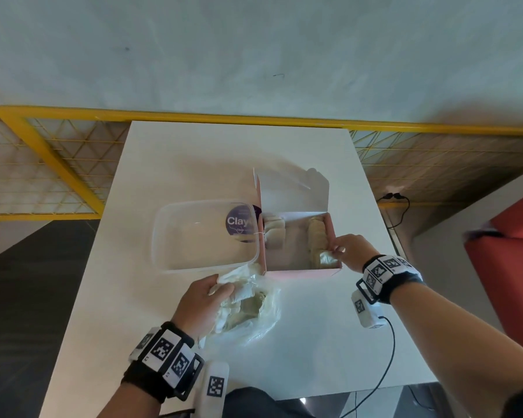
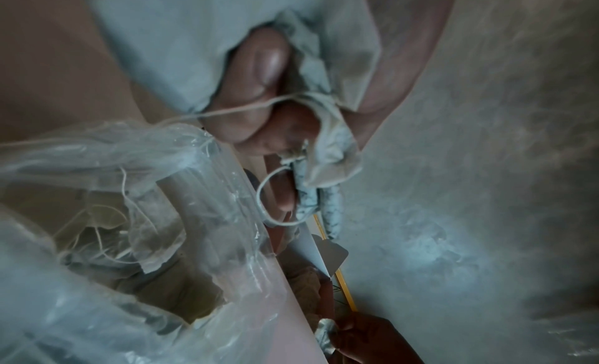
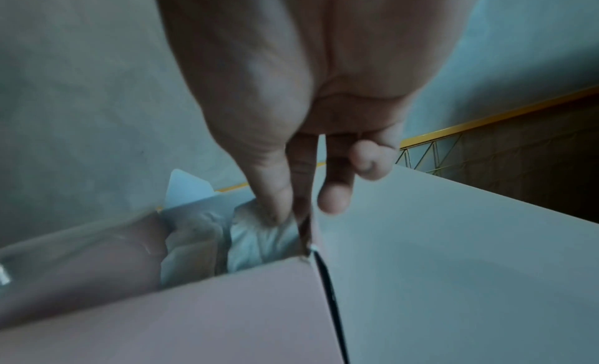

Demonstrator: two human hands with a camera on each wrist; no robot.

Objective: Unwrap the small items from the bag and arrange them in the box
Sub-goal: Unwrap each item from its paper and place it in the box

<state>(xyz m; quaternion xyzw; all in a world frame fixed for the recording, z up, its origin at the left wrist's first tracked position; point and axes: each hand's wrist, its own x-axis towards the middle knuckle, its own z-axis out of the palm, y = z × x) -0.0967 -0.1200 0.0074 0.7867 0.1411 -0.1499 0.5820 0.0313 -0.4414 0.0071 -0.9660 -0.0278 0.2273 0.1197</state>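
Observation:
An open pink box [image 1: 299,270] sits mid-table with its lid [image 1: 293,191] standing up. Pale small items lie inside in a left row [image 1: 274,233] and a right row [image 1: 316,236]. My right hand [image 1: 337,250] pinches a small white item [image 1: 326,258] at the box's near right corner; the right wrist view shows thumb and forefinger of that hand [image 3: 288,215] on the item [image 3: 259,238] just inside the box wall [image 3: 194,313]. My left hand [image 1: 221,289] grips a crumpled white wrapper [image 1: 242,276] over the clear plastic bag [image 1: 254,315]. The left wrist view shows the thumb [image 2: 259,69] pressing wrapper and string.
A clear plastic tub [image 1: 206,236] with a purple label stands against the box's left side. The white table [image 1: 194,152] ends at a yellow railing [image 1: 254,116] behind. A black cable [image 1: 387,357] trails off the table's right front. A red seat [image 1: 511,251] stands to the right.

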